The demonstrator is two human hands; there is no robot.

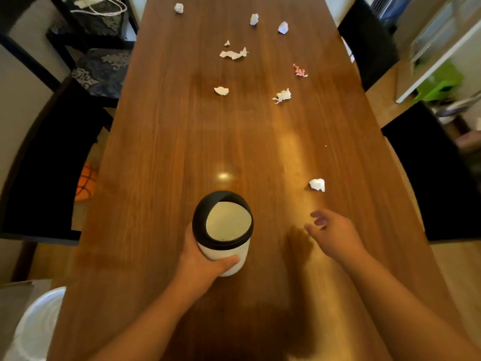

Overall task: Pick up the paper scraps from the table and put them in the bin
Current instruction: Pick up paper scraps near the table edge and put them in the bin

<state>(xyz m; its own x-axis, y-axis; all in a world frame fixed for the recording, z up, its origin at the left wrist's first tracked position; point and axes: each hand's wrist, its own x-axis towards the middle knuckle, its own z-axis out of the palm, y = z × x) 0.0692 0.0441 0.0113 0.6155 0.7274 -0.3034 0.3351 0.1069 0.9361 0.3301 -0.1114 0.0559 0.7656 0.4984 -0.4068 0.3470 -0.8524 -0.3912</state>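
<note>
A small white bin with a black swing lid stands on the wooden table near me. My left hand is wrapped around its side. My right hand hovers over the table to the bin's right, fingers apart and empty. A white crumpled scrap lies just beyond its fingertips. Farther off lie several more scraps: two white ones mid-table, a pink-printed one, a torn strip, and balls at the far end.
Dark chairs stand along both long sides of the table. An orange basketball lies on the floor at the left. A white round object sits at the lower left.
</note>
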